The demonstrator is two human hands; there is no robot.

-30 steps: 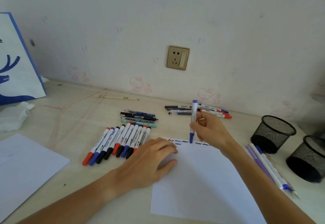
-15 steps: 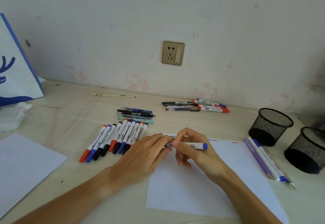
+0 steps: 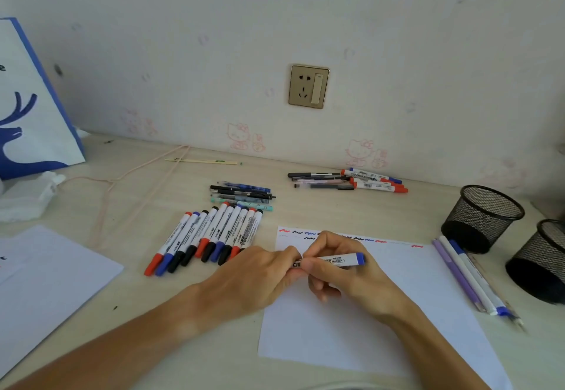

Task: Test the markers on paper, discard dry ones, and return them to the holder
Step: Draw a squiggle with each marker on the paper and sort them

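The pale wooden counter (image 3: 91, 206) carries the white sheet of test paper (image 3: 382, 313), which lies under and ahead of both hands, its far edge lined with short red, blue and black squiggles (image 3: 308, 233). A second ago the right hand (image 3: 345, 270) stood the white blue-capped marker (image 3: 339, 259) upright with its tip on that far edge, drawing, while the left hand (image 3: 253, 279) lay flat on the sheet. Now the marker lies level above the paper, blue end pointing away to the right. The right hand's fingers are curled round its barrel, and the left hand's fingertips pinch the other end, most likely pressing the cap on, though the cap itself is hidden.

That suggests this marker has passed its test and is being closed. It probably goes next either with the sorted ones or into a holder.

Just left of the left hand lies the row of white markers with red, blue and black caps (image 3: 211, 239). Far to the right of the right hand stand two black mesh pen holders (image 3: 483, 215), with a few loose purple and white pens (image 3: 464, 276) just before them.
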